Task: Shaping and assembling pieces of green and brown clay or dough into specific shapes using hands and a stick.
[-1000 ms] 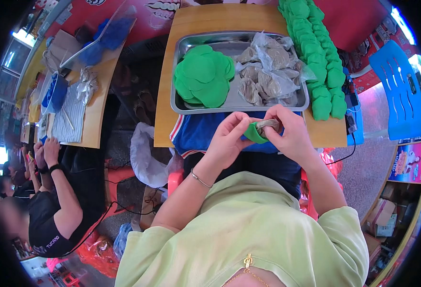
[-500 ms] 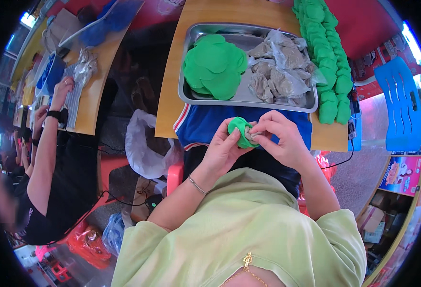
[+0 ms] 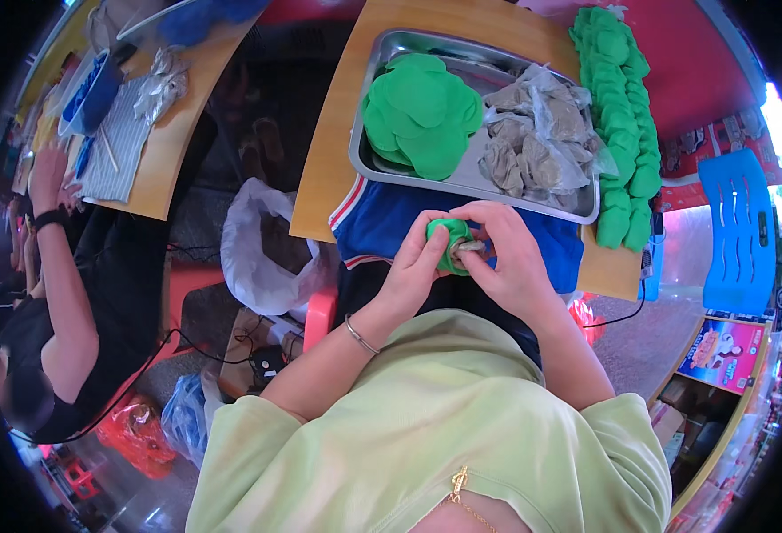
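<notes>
My left hand point(image 3: 413, 266) and my right hand point(image 3: 506, 258) are both closed on a small green cupped piece point(image 3: 453, 229) with a grey-brown lump in it, above a blue cloth point(image 3: 373, 222) with red-and-white trim. My right thumb presses at the lump; some fingertips are hidden. Beyond them a steel tray point(image 3: 444, 182) holds flat green round pieces point(image 3: 417, 115) piled on the left and grey-brown lumps in clear bags point(image 3: 542, 133) on the right. Long rows of puffy green pieces point(image 3: 622, 133) lie right of the tray on the wooden table point(image 3: 329, 160).
A co-worker's arm point(image 3: 62, 293) is at another table point(image 3: 142, 186) on the left. A white bag point(image 3: 266, 258) and red chair point(image 3: 320, 311) sit below my table's left. A blue slotted chair back point(image 3: 733, 231) stands right, red and blue bags point(image 3: 138, 431) on the floor.
My hands have turned the green piece and my right fingers now curl over its top. The view has shifted. The co-worker's hand moved leftward from the striped cloth.
</notes>
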